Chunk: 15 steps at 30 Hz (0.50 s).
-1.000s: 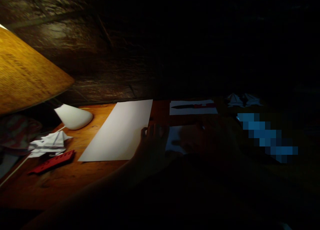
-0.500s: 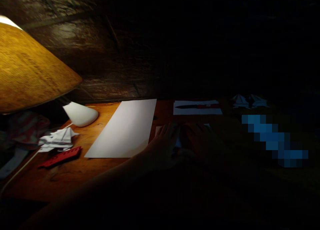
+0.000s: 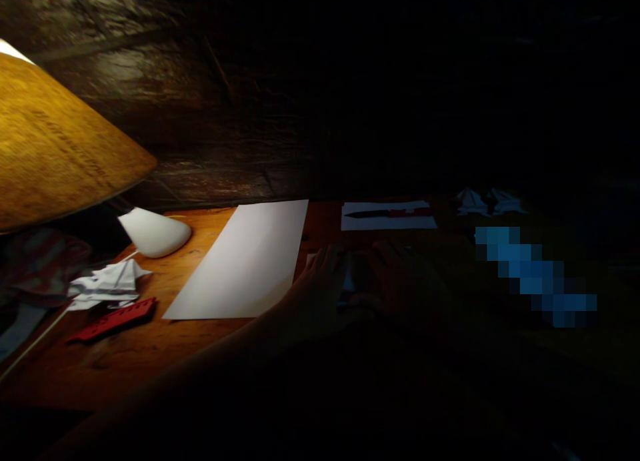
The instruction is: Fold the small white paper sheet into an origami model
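Both of my hands rest in deep shadow on a small sheet of paper [image 3: 349, 281] on the table. My left hand [image 3: 325, 281] lies flat on its left side, fingers stretched forward. My right hand [image 3: 403, 281] lies on the right side, fingers also stretched out and very dim. A pale strip of the paper shows between them; the rest is under the hands. Just beyond them, a knife with a dark blade and red handle [image 3: 390, 213] lies on a stack of white paper [image 3: 425, 222]. Left of my left hand is a large white sheet [image 3: 240, 267].
A lamp with a yellow-brown shade [image 3: 65, 141] and white base [image 3: 157, 233] stands at left. Near it are a folded paper piece [image 3: 113, 282], a red notched object [image 3: 115, 321] and a cord [image 3: 37, 341]. Two folded papers [image 3: 473, 202] and a pixelated blue patch [image 3: 525, 267] are at right.
The view has shifted slightly, so most things sit a little further left. My hands stay on the paper, with the right hand's fingers slightly nearer the left hand.
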Each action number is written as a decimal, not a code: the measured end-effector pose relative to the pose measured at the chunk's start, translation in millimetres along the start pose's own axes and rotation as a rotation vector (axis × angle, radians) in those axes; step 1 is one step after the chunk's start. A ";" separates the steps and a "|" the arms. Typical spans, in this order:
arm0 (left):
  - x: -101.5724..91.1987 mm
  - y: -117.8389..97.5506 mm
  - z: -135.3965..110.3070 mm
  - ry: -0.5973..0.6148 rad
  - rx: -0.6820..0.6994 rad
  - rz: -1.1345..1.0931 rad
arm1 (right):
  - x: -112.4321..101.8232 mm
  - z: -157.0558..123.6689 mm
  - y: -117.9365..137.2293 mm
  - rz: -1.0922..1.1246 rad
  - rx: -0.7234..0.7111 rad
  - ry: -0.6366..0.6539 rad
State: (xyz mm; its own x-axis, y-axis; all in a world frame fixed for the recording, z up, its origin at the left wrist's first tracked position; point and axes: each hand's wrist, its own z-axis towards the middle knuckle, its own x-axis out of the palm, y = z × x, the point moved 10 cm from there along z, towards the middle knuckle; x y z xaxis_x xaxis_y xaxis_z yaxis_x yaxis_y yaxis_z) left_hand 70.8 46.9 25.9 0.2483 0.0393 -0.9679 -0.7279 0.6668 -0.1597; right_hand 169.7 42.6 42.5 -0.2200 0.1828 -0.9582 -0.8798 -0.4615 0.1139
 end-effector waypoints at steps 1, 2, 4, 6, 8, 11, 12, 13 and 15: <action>-0.8 0.8 -0.9 -0.001 -0.008 -0.004 | 0.0 -0.4 -1.9 -0.004 0.018 0.007; -1.4 2.1 -2.1 -0.001 -0.019 -0.002 | 1.3 -0.9 -4.4 -0.008 0.036 0.021; -2.0 5.6 -5.3 0.009 -0.042 0.025 | 3.9 -2.2 -12.7 -0.023 0.092 0.035; -2.9 9.8 -9.0 0.022 -0.058 0.071 | 4.6 -4.0 -23.5 -0.035 0.159 0.024; -4.7 13.9 -12.3 0.027 -0.064 0.111 | 3.0 -6.1 -33.0 -0.046 0.210 0.008; -7.7 20.3 -15.4 0.027 -0.081 0.149 | 1.0 -8.5 -40.9 -0.081 0.237 0.028; -8.1 21.7 -16.0 0.030 -0.084 0.161 | 0.4 -9.2 -42.9 -0.093 0.245 0.035; -8.4 22.7 -16.4 0.031 -0.085 0.172 | -0.1 -9.9 -44.9 -0.101 0.256 0.036; -9.8 24.3 -17.1 0.022 -0.090 0.190 | 0.0 -11.0 -48.6 -0.106 0.278 0.029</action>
State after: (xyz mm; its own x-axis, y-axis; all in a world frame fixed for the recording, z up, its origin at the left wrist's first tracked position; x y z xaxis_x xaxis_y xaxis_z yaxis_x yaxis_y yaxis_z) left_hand 39.7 50.0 28.2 0.0881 0.1407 -0.9861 -0.8147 0.5798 0.0099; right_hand 217.1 55.5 34.1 -0.1116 0.1905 -0.9753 -0.9798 -0.1851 0.0760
